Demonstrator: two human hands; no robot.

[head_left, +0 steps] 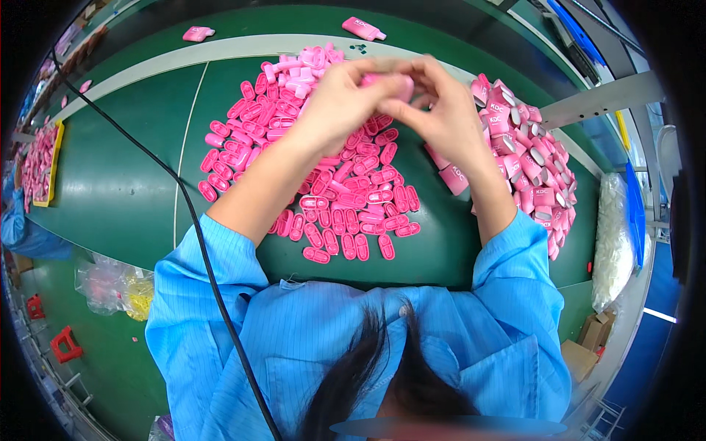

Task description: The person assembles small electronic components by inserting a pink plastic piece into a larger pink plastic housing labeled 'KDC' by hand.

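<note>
Above the far edge of the work table, my two hands meet around a pink plastic case [401, 87], which is partly hidden by the fingers. My left hand [342, 99] is closed on it, thumb and fingers wrapped round its left side. From the other side, my right hand [448, 110] curls its thumb and fingers against the same piece; its fingertips are blurred. Beneath my hands spreads a heap of pink oval plastic caps [346, 198]. Small pink mouthpiece-like parts [298, 77] lie heaped at its far end. By my right wrist is a pile of pink flat-sided cases [526, 158].
Beyond a pale rail [235, 48], a pink spouted piece [363, 29] and another pink piece [197, 34] lie on a green belt. A black cable [158, 163] crosses at left. A yellow-edged tray [51, 165] of pink parts stands far left. A metal post [599, 101] juts in at right.
</note>
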